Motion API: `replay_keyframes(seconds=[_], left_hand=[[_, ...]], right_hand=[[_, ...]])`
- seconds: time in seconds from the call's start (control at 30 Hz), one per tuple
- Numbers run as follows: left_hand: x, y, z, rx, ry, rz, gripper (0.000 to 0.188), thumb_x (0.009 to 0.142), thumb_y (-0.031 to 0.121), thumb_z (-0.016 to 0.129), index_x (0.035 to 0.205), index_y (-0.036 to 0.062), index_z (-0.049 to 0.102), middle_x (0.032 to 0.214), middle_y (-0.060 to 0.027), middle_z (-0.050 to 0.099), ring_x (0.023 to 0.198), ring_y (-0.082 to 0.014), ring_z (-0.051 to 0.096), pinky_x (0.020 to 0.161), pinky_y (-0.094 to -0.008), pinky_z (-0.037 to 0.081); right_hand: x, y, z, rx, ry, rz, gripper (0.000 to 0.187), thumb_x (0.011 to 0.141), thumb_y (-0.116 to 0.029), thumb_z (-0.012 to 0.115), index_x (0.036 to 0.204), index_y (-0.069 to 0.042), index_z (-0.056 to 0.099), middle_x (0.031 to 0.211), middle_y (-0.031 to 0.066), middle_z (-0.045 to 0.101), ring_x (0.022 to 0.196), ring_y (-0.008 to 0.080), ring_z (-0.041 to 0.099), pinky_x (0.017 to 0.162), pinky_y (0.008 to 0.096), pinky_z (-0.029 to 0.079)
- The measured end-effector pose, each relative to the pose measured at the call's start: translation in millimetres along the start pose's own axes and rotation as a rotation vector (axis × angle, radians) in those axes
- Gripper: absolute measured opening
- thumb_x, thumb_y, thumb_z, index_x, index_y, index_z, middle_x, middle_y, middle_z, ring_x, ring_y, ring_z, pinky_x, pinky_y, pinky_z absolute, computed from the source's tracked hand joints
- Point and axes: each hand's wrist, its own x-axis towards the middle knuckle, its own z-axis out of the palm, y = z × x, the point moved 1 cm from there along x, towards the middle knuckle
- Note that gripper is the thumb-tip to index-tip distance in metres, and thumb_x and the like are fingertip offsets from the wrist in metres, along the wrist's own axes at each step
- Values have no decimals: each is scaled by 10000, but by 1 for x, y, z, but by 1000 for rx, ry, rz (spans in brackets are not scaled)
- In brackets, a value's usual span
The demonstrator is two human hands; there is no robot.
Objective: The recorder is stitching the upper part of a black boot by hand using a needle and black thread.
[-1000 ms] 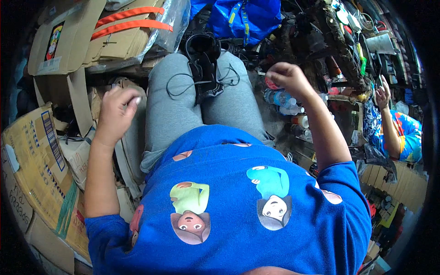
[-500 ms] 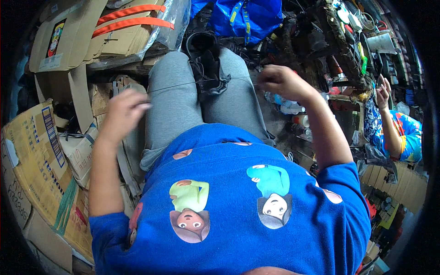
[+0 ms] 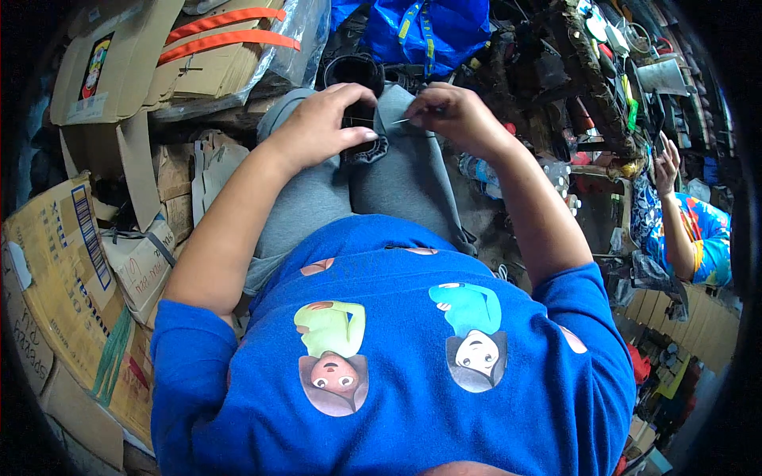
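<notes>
A black shoe (image 3: pixel 367 151) is wedged between my knees, its padded opening facing me. My left hand (image 3: pixel 329 123) grips the shoe's left side, with the thumb bent over the near edge and the fingers over the far part. Just right of the shoe, my right hand (image 3: pixel 448 115) pinches a thin, pale needle (image 3: pixel 400 121) pointing left toward it. The needle's rear end is hidden in the fingers. A short stretch of thin thread shows faintly inside the shoe's opening. My legs in grey trousers (image 3: pixel 405 178) hold the shoe from both sides.
Cardboard boxes (image 3: pixel 67 262) and flattened cardboard (image 3: pixel 210 75) with orange straps crowd the left. A blue bag (image 3: pixel 429 32) lies ahead. Plastic bottles (image 3: pixel 480 173) lie right of my leg. Another person's hand (image 3: pixel 667 163) is at the far right, beside cluttered tools.
Both hands have come inward from wide apart, where a dark thread was stretched across the shoe between them. The left hand is now on the shoe; the right hand's needle is near it.
</notes>
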Motion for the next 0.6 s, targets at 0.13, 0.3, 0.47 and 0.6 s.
replay_keyframes(seconds=[0.13,0.3,0.47,0.6], left_hand=[[21,-11,9,-99,-165,-148,346,721,213,738,1004,58,615,914,-115,572,936,-282,584,843,-384,464],[23,-20,11,-140,-381,-225,228,721,195,747,860,36,664,881,-69,550,899,-214,558,819,-302,430],[22,-26,15,-353,-357,-247,195,725,146,747,856,21,675,872,-49,571,889,-176,559,818,-284,423],[22,-29,17,-471,-348,-314,186,725,123,746,863,16,682,870,-45,586,874,-156,558,818,-277,421]], right_hand=[[16,10,6,-82,-77,-91,111,782,-24,671,883,-71,680,846,35,590,853,160,580,760,292,468],[19,14,5,-86,-135,-83,117,775,-37,682,881,-87,684,850,36,591,859,183,586,759,305,471],[20,13,3,-115,-125,-170,157,743,-35,689,871,-125,694,834,41,603,819,203,617,732,307,503],[18,13,11,-43,-153,-161,130,764,-32,696,878,-92,685,847,36,601,838,179,598,740,300,490]])
